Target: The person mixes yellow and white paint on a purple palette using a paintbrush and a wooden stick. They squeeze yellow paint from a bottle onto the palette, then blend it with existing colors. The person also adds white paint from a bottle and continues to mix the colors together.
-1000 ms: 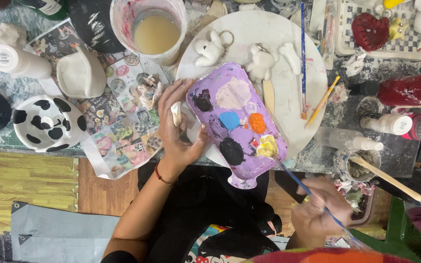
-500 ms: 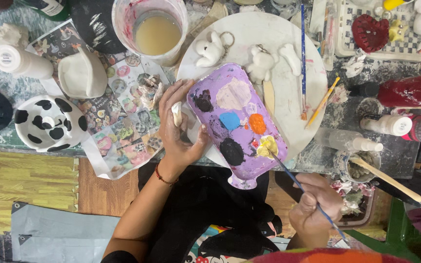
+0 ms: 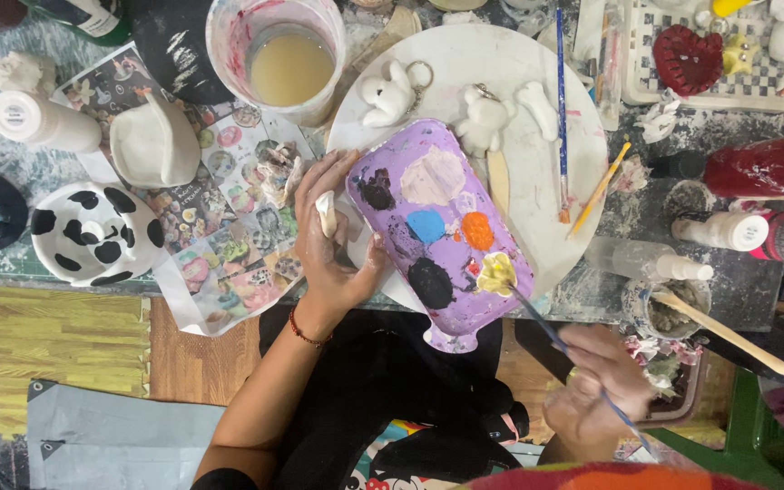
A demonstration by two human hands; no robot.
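Between the two hands sits a purple palette (image 3: pixel 437 231), tilted, w/ blobs of black, blue, orange, pale pink and yellow paint on it. The left hand (image 3: pixel 333 245) is curled round the palette's left edge, thumb and fingers also pinching a small white clay piece (image 3: pixel 327 213) against the palm. The right hand (image 3: pixel 596 390), blurred, is closed on a thin blue-handled brush (image 3: pixel 560 345); the brush tip touches the yellow blob at the palette's lower right corner.

Just beyond the palette, away from the hands, lies a round white plate (image 3: pixel 537 100) on the bench (image 3: pixel 646 290), and the palette overlaps its near side. On the plate: a few white clay figures (image 3: pixel 387 95), another blue brush (image 3: pixel 560 100) and a yellow-handled one (image 3: pixel 599 189) leaning over its right rim. Beyond the left hand stands a plastic cup (image 3: pixel 279 54) of murky beige water. Left of the left hand: colourful printed sheets (image 3: pixel 220 227), a white clay cup shape (image 3: pixel 151 145), a black-and-white spotted bowl (image 3: pixel 93 236), a white bottle (image 3: pixel 38 122) lying down. Right of the right hand: a small pot w/ a wooden stick (image 3: pixel 719 331) in it, white and red bottles (image 3: pixel 759 168) further out, well apart from the palette. A red bracelet (image 3: pixel 306 331) circles the left wrist.
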